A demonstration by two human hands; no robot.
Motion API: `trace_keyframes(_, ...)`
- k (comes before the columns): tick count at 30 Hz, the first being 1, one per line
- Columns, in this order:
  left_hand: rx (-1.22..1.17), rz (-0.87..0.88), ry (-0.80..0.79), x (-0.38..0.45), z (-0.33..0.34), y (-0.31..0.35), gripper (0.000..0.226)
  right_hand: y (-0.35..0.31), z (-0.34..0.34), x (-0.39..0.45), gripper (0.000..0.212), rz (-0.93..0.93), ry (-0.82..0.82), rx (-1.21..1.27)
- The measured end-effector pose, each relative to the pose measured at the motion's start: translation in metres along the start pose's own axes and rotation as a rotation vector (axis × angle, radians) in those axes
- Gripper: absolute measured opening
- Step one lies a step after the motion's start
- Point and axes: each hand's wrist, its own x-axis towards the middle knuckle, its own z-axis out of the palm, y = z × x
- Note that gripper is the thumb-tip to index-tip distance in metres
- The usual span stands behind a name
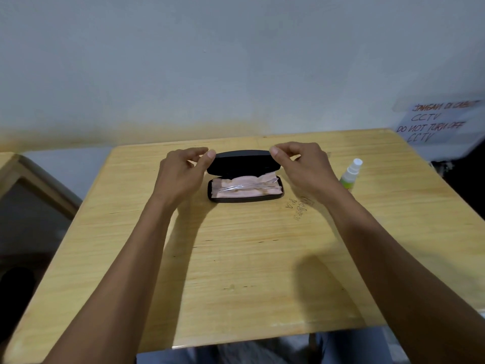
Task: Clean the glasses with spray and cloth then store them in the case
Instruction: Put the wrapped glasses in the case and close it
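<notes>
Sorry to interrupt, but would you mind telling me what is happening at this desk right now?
A person is handling a black glasses case on a wooden table. The left hand and right hand each pinch an end of the raised lid. The case stands open; inside lies a pink cloth with glasses on top. A spray bottle stands untouched to the right.

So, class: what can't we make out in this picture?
- Glasses: head view, only thin glints on the cloth; frame and lenses unclear.
- Spray label: too small, base behind right hand.
- Left hand fingertips: behind the case lid.
- Sign: blurred.
</notes>
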Motion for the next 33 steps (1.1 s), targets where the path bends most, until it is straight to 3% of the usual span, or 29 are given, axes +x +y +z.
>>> trace_keyframes(5, -0.010, -0.030, -0.084, 0.011, 0.002, 0.001, 0.042, 0.002, 0.006, 0.009, 0.030, 0.011, -0.028, 0.057)
trace_keyframes(14, -0.077, -0.002, -0.081, -0.006, 0.002, -0.003, 0.033, 0.014, 0.004, -0.005, 0.017, -0.038, -0.029, 0.122)
trace_keyframes(23, -0.048, 0.059, -0.073, -0.022, 0.001, -0.010, 0.032, 0.023, 0.007, -0.025, 0.025, -0.051, 0.019, 0.174)
trace_keyframes(33, 0.042, 0.200, -0.033, -0.046, 0.012, -0.027, 0.036, 0.040, 0.017, -0.044, 0.027, -0.187, -0.004, -0.072)
